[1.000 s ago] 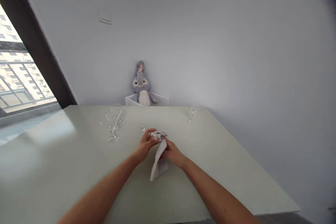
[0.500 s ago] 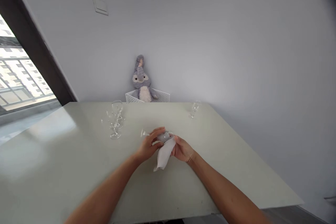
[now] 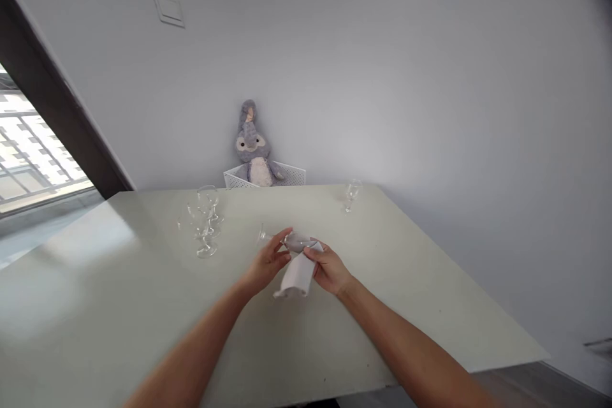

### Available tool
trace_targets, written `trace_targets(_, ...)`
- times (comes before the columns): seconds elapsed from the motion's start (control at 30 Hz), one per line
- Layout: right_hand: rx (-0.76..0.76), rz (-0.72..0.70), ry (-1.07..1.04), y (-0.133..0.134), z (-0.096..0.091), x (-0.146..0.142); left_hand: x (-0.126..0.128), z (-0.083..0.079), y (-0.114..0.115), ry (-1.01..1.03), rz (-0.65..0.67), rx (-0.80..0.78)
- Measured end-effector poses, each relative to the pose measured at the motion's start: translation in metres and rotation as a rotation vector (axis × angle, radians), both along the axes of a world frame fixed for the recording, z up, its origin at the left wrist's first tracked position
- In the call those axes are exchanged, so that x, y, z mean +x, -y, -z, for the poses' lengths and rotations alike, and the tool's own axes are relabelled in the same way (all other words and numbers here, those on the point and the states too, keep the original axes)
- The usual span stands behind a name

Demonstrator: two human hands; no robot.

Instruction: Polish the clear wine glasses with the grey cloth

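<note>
We see smooth, clear glass in held goblet (image 3: 296, 243); soft matt cloth (image 3: 297, 275). Our tabletop (image 3: 392, 306): smooth, glossy where light falls. Plush toy (image 3: 253, 152) fuzzy; basket (image 3: 294, 174) looks like perforated plastic; wall (image 3: 406, 76) matt, smooth.

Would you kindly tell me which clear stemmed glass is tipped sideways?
The clear stemmed glass between the left hand and right hand; the other glasses stand upright.

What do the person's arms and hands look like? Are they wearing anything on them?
They're ordinary human arms. The left forearm and right forearm are bare, with no sleeves showing, and both get slimmer toward the wrist. The left hand and right hand wear no gloves. I see no watch or bracelet either.
</note>
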State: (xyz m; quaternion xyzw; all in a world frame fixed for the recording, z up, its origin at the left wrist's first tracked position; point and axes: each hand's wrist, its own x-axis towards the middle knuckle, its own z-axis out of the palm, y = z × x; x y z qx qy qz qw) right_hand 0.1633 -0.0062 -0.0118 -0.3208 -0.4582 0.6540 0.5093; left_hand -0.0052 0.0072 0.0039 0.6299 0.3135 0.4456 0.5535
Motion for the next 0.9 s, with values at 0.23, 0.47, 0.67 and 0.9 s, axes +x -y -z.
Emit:
trace_targets(0.23,0.307,0.017,0.386,0.01,-0.011,-0.004,0.0,0.01,-0.007,-0.069,-0.129,-0.108)
trace_targets(0.47,-0.081,-0.038,-0.06,-0.001,-0.001,-0.002,0.005,0.01,-0.001,-0.04,-0.121,0.051)
trace_targets(0.67,0.413,-0.004,0.514,0.01,-0.006,-0.008,0.003,0.013,-0.005,-0.179,-0.21,0.007)
trace_targets(0.9,0.324,0.215,0.705,-0.008,-0.008,0.011,-0.007,0.002,0.001,-0.793,-0.583,0.744)
